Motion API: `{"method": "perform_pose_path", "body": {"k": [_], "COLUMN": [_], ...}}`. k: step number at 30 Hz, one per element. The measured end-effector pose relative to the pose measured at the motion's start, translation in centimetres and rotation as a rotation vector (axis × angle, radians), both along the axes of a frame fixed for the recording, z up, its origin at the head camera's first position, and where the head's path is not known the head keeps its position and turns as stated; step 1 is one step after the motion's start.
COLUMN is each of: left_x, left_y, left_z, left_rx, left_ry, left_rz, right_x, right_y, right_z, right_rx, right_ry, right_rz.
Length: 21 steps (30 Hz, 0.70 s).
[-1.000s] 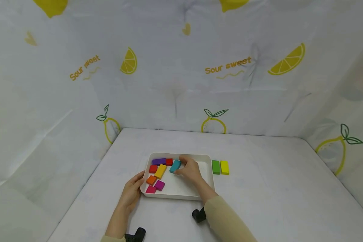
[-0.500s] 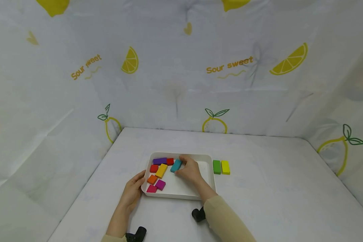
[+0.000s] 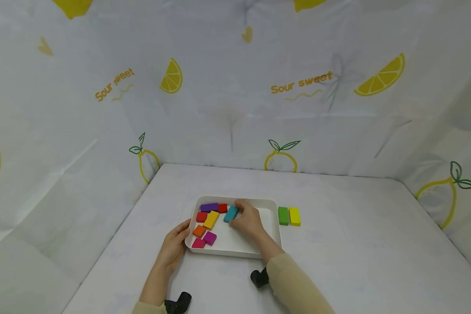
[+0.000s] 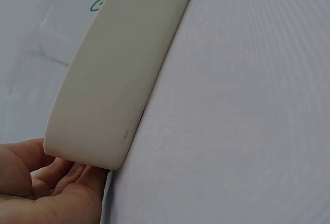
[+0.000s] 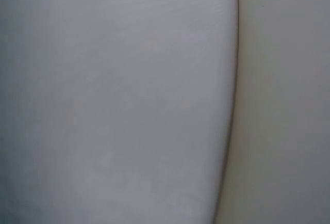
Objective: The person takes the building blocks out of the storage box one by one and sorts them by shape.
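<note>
A shallow white tray [image 3: 231, 243] lies on the table with several small coloured blocks in its left half. My right hand [image 3: 252, 221] reaches over the tray and pinches a teal block [image 3: 230, 214] between thumb and fingers, right of a yellow-orange block [image 3: 210, 220]. At the tray's left side, my left hand [image 3: 172, 247] holds the edge. In the left wrist view its fingers [image 4: 77, 195] curl against the corner of the tray wall [image 4: 108, 95]. The right wrist view shows only table and tray wall, not the hand.
Purple [image 3: 209, 207], red [image 3: 222, 208], orange [image 3: 199, 231], pink [image 3: 198, 243] and magenta [image 3: 209, 238] blocks lie around the yellow-orange one. Outside the tray's right edge, a green block [image 3: 283, 216] and a yellow block [image 3: 295, 216] stand side by side on the white table [image 3: 357, 244].
The whole head view has shifted slightly, so everything sits a little further right and up. Both hands keep their hold, and the blocks stay in the same arrangement.
</note>
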<state>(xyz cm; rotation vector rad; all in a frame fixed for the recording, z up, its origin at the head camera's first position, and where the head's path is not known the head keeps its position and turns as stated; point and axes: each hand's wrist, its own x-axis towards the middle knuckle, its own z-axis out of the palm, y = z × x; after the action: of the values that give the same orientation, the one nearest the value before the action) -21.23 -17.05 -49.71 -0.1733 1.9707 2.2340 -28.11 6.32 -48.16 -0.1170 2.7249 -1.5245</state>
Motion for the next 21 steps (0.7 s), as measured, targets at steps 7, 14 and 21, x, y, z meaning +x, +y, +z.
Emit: {"method": "perform_pose_path", "body": {"k": [7,14,21], "left_x": [-0.1,-0.2,-0.1], "left_y": [0.0,0.0,0.0], "left_z": [0.1,-0.1,0.0], "left_rx": [-0.007,-0.009,-0.011], "left_ry": [0.005,0.007,0.013], "left_rz": [-0.005,0.004,-0.004], "right_x": [0.0,0.3,0.4], "right_y": [0.1,0.6,2.5], "right_z": [0.0,0.7,1.8], "right_rx": [0.009,0.007,-0.085], "right_ry": [-0.001,0.027,0.056], "right_rz": [-0.016,-0.011,0.027]}}
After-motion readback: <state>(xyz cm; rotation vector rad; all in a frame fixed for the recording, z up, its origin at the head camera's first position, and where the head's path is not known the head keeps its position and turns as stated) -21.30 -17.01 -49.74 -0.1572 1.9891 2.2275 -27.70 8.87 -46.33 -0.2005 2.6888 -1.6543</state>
